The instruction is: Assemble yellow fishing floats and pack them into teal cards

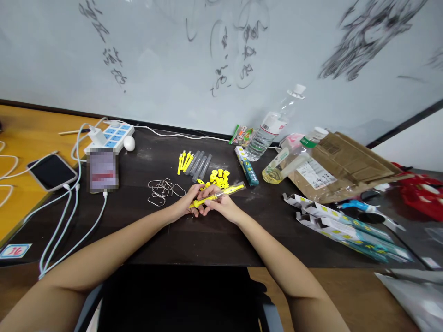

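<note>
My hands meet over the dark desk around a slim yellow plastic rod with a clear tube (pixel 207 199), held at a slant with its right end higher. My left hand (pixel 187 202) is closed at the rod's lower yellow end. My right hand (pixel 223 206) has its fingers wrapped about the middle, near the clear part. Just beyond them lies a pile of small yellow plastic caps (pixel 220 175). Several loose clear tubes (pixel 199 163) lie behind my left hand, beside several yellow rods (pixel 185 161). Bent metal hooks (pixel 162 189) lie tangled to the left.
At left are a power strip (pixel 116 136), a phone (pixel 103 170), another phone (pixel 52 171) and white cables. To the right stand a water bottle (pixel 266 133) and a drink bottle (pixel 292 159), near a cardboard parcel (pixel 339 161) and open long boxes (pixel 349 228). A whiteboard (pixel 166 69) rises behind.
</note>
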Motion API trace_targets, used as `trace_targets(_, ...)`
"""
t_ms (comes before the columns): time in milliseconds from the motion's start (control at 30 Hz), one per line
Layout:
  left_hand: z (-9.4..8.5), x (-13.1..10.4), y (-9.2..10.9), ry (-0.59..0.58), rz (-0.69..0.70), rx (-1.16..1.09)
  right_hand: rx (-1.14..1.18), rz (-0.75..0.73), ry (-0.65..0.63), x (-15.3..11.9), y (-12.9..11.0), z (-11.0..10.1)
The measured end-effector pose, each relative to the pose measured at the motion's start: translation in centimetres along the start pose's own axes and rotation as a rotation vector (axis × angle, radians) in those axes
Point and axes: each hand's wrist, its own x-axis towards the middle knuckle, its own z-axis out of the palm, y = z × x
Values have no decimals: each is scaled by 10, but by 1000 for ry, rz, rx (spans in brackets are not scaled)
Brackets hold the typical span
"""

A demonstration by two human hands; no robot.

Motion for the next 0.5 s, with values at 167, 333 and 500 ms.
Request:
trace_targets(167,-4,1,3,105,39,-7,125,-22,86,1,-4,-2)
trace_targets(333,-3,-1,7,221,85,-51,196,-36,134,2,-7,-7)
trace_targets(500,2,-1,11,289,85,-238,166,11,109,3,-1,-2)
